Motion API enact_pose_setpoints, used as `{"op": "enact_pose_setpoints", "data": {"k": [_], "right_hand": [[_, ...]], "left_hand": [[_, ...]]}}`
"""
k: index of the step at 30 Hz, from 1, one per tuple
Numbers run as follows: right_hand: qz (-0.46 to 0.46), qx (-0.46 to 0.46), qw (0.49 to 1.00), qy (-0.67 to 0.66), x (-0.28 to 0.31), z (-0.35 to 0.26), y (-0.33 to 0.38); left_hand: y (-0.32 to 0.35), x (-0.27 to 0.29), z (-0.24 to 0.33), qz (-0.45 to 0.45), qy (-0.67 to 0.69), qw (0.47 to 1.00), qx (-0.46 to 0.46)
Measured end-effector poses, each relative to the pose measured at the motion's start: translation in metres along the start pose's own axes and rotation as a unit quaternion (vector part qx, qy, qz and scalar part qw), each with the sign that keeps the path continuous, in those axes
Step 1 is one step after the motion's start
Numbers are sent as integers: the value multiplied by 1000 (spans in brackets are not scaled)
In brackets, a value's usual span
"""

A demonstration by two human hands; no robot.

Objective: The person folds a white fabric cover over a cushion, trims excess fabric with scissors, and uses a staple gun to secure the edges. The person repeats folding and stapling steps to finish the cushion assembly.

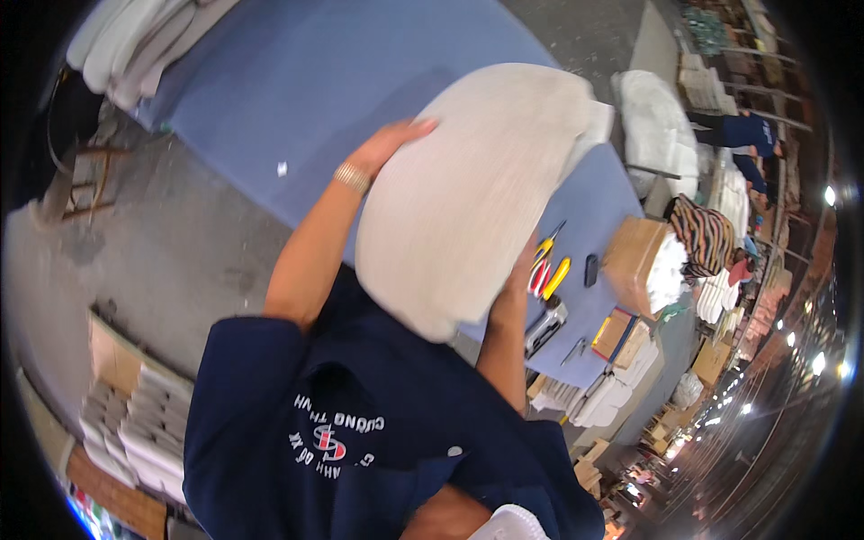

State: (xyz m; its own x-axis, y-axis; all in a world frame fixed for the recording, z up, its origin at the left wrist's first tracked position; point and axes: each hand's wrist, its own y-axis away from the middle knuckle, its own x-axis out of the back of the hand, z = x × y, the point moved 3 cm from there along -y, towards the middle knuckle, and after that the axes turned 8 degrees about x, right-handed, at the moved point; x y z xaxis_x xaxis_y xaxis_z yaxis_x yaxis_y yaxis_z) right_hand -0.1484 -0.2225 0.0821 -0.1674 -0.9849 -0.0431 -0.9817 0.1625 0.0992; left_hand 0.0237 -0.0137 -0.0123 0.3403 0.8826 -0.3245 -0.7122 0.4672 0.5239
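I record the left hand (pixel 396 148) grasping the left edge of a cream upholstery pad (pixel 472 189). The pad lies between both hands; I judge it light, soft-faced, fairly stiff, best held by opposite edges. Right hand (pixel 519 273) at its right edge: fingers hidden, closure undeterminable.

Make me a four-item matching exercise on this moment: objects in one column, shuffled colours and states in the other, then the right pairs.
Objects:
1. Rounded panel
2. Tabletop
3. Small oblong object
4. Cardboard box

Colours and states:
A. Brown, with white material at one side
B. Off-white, held up
C. Black, lying between the hand tools and the box
D. Blue, with hand tools on it

Pairs: 1-B, 2-D, 3-C, 4-A
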Motion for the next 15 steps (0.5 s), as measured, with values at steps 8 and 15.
{"op": "enact_pose_setpoints", "data": {"k": [8, 15], "right_hand": [[-18, 83, 983, 162, -61, 23, 0], [-59, 86, 972, 210, -56, 35, 5]], "left_hand": [[55, 10, -110, -67, -171, 977, -111], [221, -13, -151, 151, -34, 988, -11]]}}
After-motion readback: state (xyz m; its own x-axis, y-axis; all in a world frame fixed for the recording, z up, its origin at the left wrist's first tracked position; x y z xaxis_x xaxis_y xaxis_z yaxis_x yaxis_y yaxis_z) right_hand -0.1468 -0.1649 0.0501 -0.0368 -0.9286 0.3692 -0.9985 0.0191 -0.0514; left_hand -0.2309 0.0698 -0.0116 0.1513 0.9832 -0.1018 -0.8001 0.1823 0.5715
